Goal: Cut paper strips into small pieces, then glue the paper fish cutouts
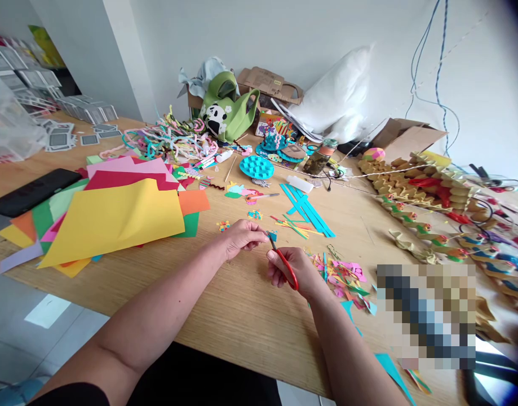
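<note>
Red-handled scissors (289,272) are in my right hand (299,270), with the fingers closed round the handles. Their dark blades point up and left to the fingertips of my left hand (245,239), which is closed in a pinch. What the pinch holds, if anything, is too small to make out. Bits of blue paper (273,235) show right by the blade tips. Just beyond my left hand lie small piles of cut dots, one orange and yellow (224,225), another blue and yellow (254,214). Thin yellow, green and red paper strips (299,227) lie past the scissors.
Coloured paper sheets (119,217) are stacked at the left beside a black phone-like object (34,192). Wider blue strips (307,210) lie ahead, and mixed scraps (343,279) at the right. A green panda bag (229,110) and a glass jar (321,158) stand farther back.
</note>
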{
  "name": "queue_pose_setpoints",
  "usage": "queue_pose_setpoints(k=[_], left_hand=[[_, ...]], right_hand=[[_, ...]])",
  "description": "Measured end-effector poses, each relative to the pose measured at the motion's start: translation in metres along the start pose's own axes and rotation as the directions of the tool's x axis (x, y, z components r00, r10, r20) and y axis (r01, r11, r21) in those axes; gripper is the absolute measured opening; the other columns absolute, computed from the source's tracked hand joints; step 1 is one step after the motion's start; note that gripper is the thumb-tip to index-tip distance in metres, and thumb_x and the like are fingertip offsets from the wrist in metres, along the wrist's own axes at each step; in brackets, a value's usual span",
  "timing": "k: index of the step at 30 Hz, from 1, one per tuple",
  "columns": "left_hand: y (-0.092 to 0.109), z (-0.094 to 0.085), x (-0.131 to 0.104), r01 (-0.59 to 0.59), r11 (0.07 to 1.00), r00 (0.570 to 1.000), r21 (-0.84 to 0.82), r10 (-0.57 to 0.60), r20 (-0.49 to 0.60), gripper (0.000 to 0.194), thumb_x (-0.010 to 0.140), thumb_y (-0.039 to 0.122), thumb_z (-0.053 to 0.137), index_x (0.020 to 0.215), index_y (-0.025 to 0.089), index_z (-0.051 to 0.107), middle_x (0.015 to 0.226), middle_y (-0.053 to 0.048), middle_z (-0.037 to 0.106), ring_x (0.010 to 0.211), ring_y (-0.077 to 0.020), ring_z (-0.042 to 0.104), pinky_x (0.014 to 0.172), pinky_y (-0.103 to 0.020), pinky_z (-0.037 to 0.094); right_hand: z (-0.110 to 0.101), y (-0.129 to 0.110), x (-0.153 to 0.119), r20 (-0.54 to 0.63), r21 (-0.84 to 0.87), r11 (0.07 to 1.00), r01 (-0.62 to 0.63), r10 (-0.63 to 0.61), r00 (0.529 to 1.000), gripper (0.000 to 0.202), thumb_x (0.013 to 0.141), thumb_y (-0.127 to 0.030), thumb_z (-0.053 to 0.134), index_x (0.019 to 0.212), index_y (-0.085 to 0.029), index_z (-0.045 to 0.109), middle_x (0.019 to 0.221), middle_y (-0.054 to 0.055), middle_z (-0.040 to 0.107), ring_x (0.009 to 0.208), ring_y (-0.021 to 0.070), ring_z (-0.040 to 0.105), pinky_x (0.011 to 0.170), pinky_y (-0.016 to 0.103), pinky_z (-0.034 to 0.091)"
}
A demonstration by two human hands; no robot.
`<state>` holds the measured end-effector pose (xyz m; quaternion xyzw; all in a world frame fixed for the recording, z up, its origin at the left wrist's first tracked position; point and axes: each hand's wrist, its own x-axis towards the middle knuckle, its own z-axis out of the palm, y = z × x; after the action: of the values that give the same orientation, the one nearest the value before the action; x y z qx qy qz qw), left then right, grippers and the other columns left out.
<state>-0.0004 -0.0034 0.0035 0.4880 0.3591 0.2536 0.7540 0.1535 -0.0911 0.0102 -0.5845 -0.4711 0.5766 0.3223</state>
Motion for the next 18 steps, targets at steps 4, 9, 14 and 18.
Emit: queue_pose_setpoints(k=[4, 9, 14, 18], left_hand=[[-0.0003, -0.0009, 0.0013, 0.007, 1.0, 1.0, -0.011, -0.007, -0.024, 0.021, 0.057, 0.025, 0.071, 0.07, 0.013, 0.061, 0.05, 0.005, 0.05, 0.044, -0.0035, 0.036, 0.045, -0.02, 0.02], [-0.0011, 0.0006, 0.0017, 0.002, 1.0, 1.0, -0.024, -0.002, -0.007, 0.021, 0.056, 0.026, 0.072, 0.068, 0.013, 0.06, 0.05, 0.005, 0.049, 0.043, -0.0032, 0.035, 0.044, -0.02, 0.019], [-0.0017, 0.0015, 0.0014, -0.01, 1.0, 1.0, -0.024, 0.01, -0.003, 0.02, 0.057, 0.026, 0.072, 0.066, 0.013, 0.06, 0.05, 0.004, 0.049, 0.043, -0.0033, 0.035, 0.045, -0.02, 0.018], [-0.0011, 0.0013, 0.0009, -0.011, 1.0, 1.0, -0.02, 0.011, 0.021, 0.02, 0.057, 0.026, 0.072, 0.066, 0.013, 0.06, 0.049, 0.005, 0.048, 0.042, -0.0032, 0.034, 0.044, -0.02, 0.017]], right_hand=[[-0.0003, 0.001, 0.0002, -0.01, 0.0, 1.0, 0.001, -0.001, 1.0, 0.057, 0.061, -0.069, 0.071, 0.058, -0.014, 0.056, 0.051, 0.003, 0.062, 0.038, 0.0115, 0.058, 0.036, 0.019, 0.044], [-0.0005, 0.0016, 0.0014, -0.02, -0.012, 1.0, 0.005, -0.005, 1.0, 0.058, 0.062, -0.07, 0.069, 0.057, -0.014, 0.056, 0.049, 0.003, 0.061, 0.038, 0.0115, 0.058, 0.036, 0.019, 0.044], [-0.0012, 0.002, 0.0016, -0.008, -0.023, 1.0, 0.006, -0.006, 1.0, 0.058, 0.064, -0.07, 0.069, 0.058, -0.014, 0.057, 0.049, 0.003, 0.061, 0.038, 0.0116, 0.058, 0.037, 0.019, 0.045], [-0.0009, -0.0001, 0.0006, 0.001, -0.019, 1.0, 0.003, -0.003, 1.0, 0.058, 0.062, -0.071, 0.069, 0.058, -0.014, 0.057, 0.051, 0.003, 0.062, 0.04, 0.0115, 0.059, 0.038, 0.019, 0.046]])
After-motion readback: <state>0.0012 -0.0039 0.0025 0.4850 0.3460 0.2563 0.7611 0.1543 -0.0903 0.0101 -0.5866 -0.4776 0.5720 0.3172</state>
